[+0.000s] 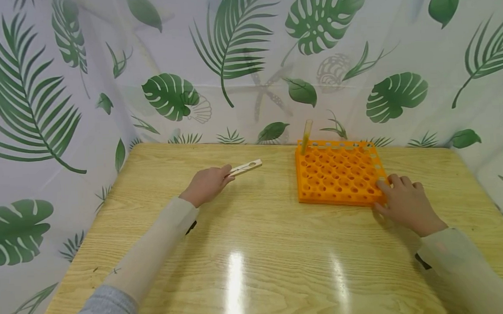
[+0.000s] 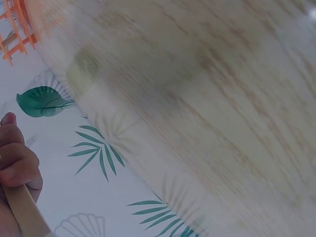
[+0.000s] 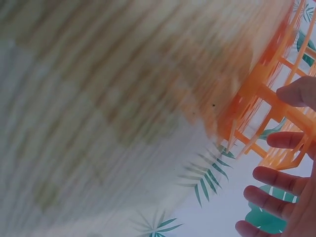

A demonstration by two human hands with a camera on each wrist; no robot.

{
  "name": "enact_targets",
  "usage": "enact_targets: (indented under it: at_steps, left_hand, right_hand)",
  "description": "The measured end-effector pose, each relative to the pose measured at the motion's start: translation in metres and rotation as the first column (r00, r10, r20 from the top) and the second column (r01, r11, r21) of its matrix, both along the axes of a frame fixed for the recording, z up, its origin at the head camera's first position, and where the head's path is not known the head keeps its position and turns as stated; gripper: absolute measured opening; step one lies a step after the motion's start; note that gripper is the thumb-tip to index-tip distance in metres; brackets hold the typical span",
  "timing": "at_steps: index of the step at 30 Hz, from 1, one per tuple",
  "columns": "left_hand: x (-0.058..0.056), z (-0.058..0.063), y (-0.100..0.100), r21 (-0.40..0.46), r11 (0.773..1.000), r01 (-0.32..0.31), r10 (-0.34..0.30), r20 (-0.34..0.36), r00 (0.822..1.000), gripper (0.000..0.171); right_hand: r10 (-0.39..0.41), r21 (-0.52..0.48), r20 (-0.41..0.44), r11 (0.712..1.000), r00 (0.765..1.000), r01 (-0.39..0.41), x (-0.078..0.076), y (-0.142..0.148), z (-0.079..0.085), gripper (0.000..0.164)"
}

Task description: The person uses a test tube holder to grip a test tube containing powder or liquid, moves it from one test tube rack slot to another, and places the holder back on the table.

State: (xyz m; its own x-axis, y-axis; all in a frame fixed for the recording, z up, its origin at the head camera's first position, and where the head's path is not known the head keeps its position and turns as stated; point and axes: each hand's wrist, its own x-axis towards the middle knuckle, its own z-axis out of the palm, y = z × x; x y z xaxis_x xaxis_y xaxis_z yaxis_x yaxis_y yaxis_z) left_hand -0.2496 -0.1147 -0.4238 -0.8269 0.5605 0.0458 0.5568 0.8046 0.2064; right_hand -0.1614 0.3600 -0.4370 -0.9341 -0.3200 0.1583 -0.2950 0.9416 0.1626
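Observation:
My left hand [image 1: 206, 184] grips a wooden test tube clamp [image 1: 252, 165] above the left part of the table. The clamp points right, towards an orange test tube rack [image 1: 337, 199]. In the left wrist view, curled fingers [image 2: 19, 163] lie around the wooden handle [image 2: 23, 210]. A glass test tube [image 1: 306, 137] with yellowish liquid leans slightly in the rack's back left corner; its lower end is hidden in a hole. At the rack's right front corner is my right hand [image 1: 409, 205], thumb and index finger touching it. In the right wrist view its other fingers [image 3: 269, 200] are extended and spread.
The rack stands towards the back right of a wood-grain table [image 1: 255, 232]. Its many other holes show no tubes. Behind and beside the table hangs a white cloth [image 1: 257, 105] printed with green leaves, close to the back edge.

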Motion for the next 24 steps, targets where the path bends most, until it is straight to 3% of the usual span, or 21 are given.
enact_targets:
  at_steps: [24]
  left_hand:
    - [0.0005, 0.0009, 0.0027, -0.004, 1.000, -0.007, 0.007, 0.006, 1.000, 0.025]
  right_hand:
    - [-0.007, -0.017, -0.028, 1.000, 1.000, 0.007, 0.0026, -0.0022, 0.0004, 0.048]
